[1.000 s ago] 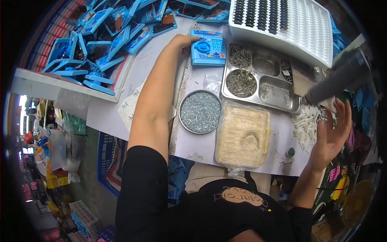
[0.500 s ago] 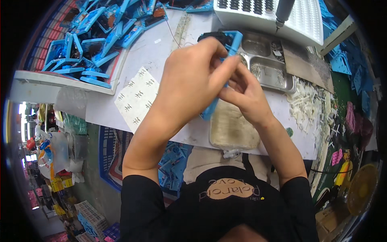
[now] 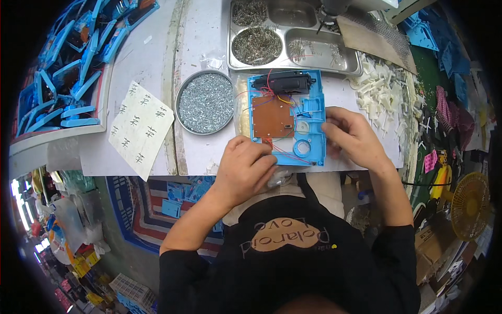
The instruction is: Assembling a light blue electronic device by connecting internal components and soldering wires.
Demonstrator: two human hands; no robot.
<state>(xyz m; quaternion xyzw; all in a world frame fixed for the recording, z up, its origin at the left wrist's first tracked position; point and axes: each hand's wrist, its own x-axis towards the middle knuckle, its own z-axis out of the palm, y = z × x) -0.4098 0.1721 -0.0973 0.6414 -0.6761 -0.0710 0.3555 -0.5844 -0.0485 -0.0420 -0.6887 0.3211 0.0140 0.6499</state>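
A blue plastic casing (image 3: 316,99) lies flat with its inner side up, near the table's front edge. Inside it are a brown circuit board (image 3: 273,118), a black part (image 3: 285,83) along the far side, and thin red, blue and yellow wires. My left hand (image 3: 243,170) is closed at the casing's near left corner, fingertips beside a small red piece and red wires. On the opposite side, my right hand (image 3: 358,137) grips the casing's right edge between thumb and fingers; some of its fingertips are hidden.
A round dish (image 3: 205,102) of small screws stands left of the casing. Behind lies a metal compartment tray (image 3: 293,65) with springs and small metal parts, under a hanging screwdriver (image 3: 334,8). White plastic pieces (image 3: 379,94) are heaped at right; blue casings (image 3: 78,68) fill the far left.
The casing went from tilted on edge between both hands to lying flat, inner side up. My hands moved apart to its two sides. The view shifted, bringing the screw dish into sight.
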